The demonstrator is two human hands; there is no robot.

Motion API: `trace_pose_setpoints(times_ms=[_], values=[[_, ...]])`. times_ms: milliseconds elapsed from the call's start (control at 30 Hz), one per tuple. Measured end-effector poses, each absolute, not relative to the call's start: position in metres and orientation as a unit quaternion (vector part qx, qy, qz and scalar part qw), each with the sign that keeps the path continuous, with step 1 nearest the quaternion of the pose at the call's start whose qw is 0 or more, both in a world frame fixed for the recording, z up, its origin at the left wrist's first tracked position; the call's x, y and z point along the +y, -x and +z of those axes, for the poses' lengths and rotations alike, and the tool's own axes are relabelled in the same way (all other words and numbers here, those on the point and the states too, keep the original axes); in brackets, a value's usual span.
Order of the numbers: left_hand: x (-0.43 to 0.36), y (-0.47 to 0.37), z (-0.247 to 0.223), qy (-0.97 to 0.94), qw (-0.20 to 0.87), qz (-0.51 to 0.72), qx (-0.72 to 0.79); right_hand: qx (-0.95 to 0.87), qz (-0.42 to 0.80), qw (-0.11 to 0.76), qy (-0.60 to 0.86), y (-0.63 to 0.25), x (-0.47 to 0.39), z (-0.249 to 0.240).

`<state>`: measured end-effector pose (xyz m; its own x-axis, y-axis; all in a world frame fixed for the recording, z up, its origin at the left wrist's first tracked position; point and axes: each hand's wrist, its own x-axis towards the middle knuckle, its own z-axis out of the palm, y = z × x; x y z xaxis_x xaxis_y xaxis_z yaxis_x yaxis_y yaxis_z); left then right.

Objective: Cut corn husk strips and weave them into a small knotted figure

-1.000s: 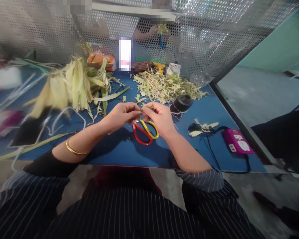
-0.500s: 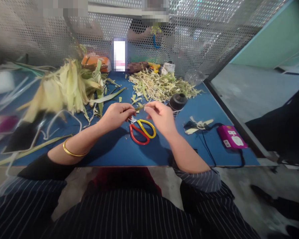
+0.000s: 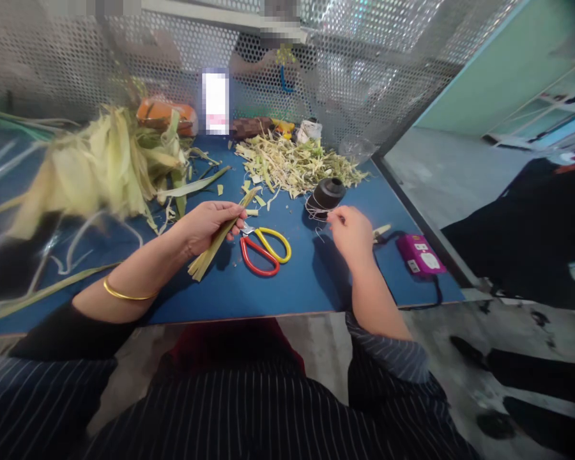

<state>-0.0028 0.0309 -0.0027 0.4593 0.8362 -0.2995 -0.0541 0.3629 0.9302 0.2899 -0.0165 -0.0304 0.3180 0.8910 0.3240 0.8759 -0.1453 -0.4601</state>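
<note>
My left hand (image 3: 215,223) is closed on a folded strip of dry husk (image 3: 211,254), which slants from upper right to lower left. Scissors (image 3: 266,252) with one red and one yellow handle lie on the blue table just right of that hand. Fine thread (image 3: 316,207) hangs loosely around a black spool (image 3: 329,191), and the fingertips of my right hand (image 3: 352,233) pinch the thread beside it. Behind the spool is a heap of husk scraps (image 3: 294,163). A large bunch of pale husks (image 3: 105,163) lies at the left.
A purple power socket (image 3: 420,253) with a black cable sits near the right edge. Along the perforated metal screen (image 3: 364,76) stand an orange packet (image 3: 167,116) and a lit phone (image 3: 215,102). Another person's dark clothing (image 3: 522,236) shows at the right.
My right hand has left the husk piece and moved right to the thread by the spool. My left hand now holds the husk strip slanting downward. The view has shifted right.
</note>
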Motion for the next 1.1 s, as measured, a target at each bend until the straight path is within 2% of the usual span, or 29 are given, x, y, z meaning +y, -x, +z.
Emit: trace_pose_setpoints(times_ms=[133, 233, 367, 533, 867, 1033, 1100], values=[[0.032, 0.005, -0.002, -0.459, 0.722, 0.306, 0.419, -0.531, 0.183, 0.487, 0.669, -0.287, -0.04, -0.022], [0.029, 0.003, 0.002, -0.463, 0.725, 0.285, 0.422, -0.515, 0.19, 0.54, 0.638, -0.271, -0.06, -0.015], [0.023, 0.0, 0.002, -0.489, 0.734, 0.239, 0.407, -0.545, 0.062, 0.52, 0.654, -0.251, -0.067, -0.01], [0.023, 0.001, 0.0, -0.491, 0.731, 0.237, 0.411, -0.554, 0.166, 0.484, 0.656, -0.269, -0.049, -0.013], [0.022, 0.0, 0.0, -0.487, 0.737, 0.228, 0.41, -0.648, 0.068, 0.406, 0.641, -0.305, -0.003, -0.001], [0.024, 0.0, 0.0, -0.486, 0.739, 0.221, 0.412, -0.627, 0.137, 0.455, 0.617, -0.322, 0.031, 0.015], [0.024, 0.0, 0.0, -0.48, 0.742, 0.22, 0.413, -0.627, 0.134, 0.447, 0.624, -0.332, 0.04, 0.022]])
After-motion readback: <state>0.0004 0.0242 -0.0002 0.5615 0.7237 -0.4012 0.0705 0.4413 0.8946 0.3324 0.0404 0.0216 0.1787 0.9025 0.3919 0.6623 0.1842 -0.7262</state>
